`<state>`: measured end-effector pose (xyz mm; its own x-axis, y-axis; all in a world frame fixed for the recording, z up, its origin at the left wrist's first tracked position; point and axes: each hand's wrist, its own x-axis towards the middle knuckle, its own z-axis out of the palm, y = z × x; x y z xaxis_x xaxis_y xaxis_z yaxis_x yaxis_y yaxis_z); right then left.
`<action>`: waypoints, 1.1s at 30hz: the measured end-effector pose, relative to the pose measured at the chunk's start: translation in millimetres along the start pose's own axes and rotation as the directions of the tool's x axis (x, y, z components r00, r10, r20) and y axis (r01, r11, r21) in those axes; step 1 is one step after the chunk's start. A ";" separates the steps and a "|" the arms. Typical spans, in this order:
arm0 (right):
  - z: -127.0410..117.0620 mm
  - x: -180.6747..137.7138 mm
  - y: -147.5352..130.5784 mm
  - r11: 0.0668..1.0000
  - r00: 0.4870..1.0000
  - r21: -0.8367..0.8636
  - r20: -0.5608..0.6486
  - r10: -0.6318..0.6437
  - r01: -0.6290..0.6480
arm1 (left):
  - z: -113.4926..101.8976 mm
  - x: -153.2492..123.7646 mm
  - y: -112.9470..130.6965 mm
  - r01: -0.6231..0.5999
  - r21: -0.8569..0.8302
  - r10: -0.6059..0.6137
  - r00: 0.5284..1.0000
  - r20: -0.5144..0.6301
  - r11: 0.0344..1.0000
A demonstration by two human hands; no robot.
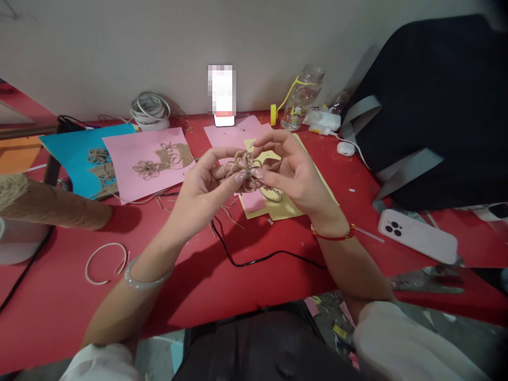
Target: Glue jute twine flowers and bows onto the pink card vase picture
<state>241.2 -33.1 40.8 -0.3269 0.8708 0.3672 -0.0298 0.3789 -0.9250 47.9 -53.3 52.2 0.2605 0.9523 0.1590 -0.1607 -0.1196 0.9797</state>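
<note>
Above the middle of the red table, a flower of looped brown twine (245, 163) is held up between both hands. My left hand (212, 182) grips its left side, with the thumb pressed near the centre. From the right, my right hand (288, 169) pinches it, thumb at the centre and the other fingers curled behind. The two thumb tips nearly meet. Yellow paper (291, 209) and a bit of pink paper lie underneath. On the pink sheet (130, 153) to the left are a twine flower (147, 168) and a twine crown shape (174, 154).
A thick twine-wrapped roll (59, 206) juts in from the left. A black cable (257, 260) crosses the red table (222, 296). Farther back stand a lit phone (223, 98) and a clear bottle (304, 98). At right are a white phone (416, 235) and a dark bag (432, 111).
</note>
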 end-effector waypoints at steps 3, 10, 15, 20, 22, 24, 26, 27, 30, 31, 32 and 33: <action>1.5 -0.1 -1.7 0.999 0.999 -0.037 -0.032 -0.040 0.039 | -0.6 -0.1 -0.4 0.012 -0.014 -0.012 1.000 0.007 1.000; 2.3 -2.4 -6.9 0.992 0.996 -0.089 -0.013 -0.093 0.091 | -0.8 -0.7 -0.4 0.008 -0.020 -0.008 1.000 0.005 1.000; 1.4 -2.7 -12.3 0.958 0.984 -0.228 -0.008 -0.179 0.172 | -1.6 -0.8 -0.8 -0.012 -0.003 0.012 1.000 0.017 1.000; 2.6 -2.5 -12.3 0.947 0.980 -0.270 -0.044 -0.195 0.176 | 0.2 -2.3 2.7 -0.015 0.022 0.015 1.000 0.011 1.000; 2.7 -2.5 -10.8 0.955 0.985 -0.260 -0.051 -0.164 0.146 | 1.4 -2.8 4.2 -0.017 0.035 0.017 1.000 0.000 0.999; 2.7 -2.6 -9.2 0.961 0.987 -0.240 -0.050 -0.155 0.138 | 2.3 -3.0 5.0 -0.017 0.045 0.017 1.000 -0.012 0.999; 2.4 -2.7 -8.0 0.962 0.985 -0.228 -0.052 -0.167 0.151 | 2.7 -3.1 5.3 -0.016 0.044 0.017 1.000 -0.019 0.999; 2.3 -2.7 -7.7 0.961 0.983 -0.229 -0.056 -0.174 0.157 | 2.8 -3.1 5.3 -0.019 0.041 0.020 1.000 -0.018 0.999; 1.9 -2.7 -7.2 0.955 0.981 -0.252 -0.075 -0.179 0.155 | 2.8 -3.0 4.9 -0.038 0.044 0.038 0.999 -0.005 0.998; 1.7 -2.7 -7.2 0.955 0.982 -0.261 -0.082 -0.170 0.143 | 2.7 -3.0 4.8 -0.047 0.049 0.048 0.999 -0.001 0.998; 1.7 -2.6 -7.3 0.954 0.983 -0.268 -0.087 -0.161 0.133 | 2.8 -3.0 4.5 -0.056 0.053 0.056 0.998 0.000 0.997; 1.7 -2.5 -7.4 0.955 0.984 -0.271 -0.091 -0.153 0.124 | 2.8 -2.9 4.3 -0.062 0.057 0.062 0.998 -0.003 0.996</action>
<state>240.7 -38.6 46.5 -0.2311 0.8273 0.5120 0.1875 0.5543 -0.8109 49.1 -57.4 56.2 0.2475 0.9437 0.2194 -0.1222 -0.1942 0.9733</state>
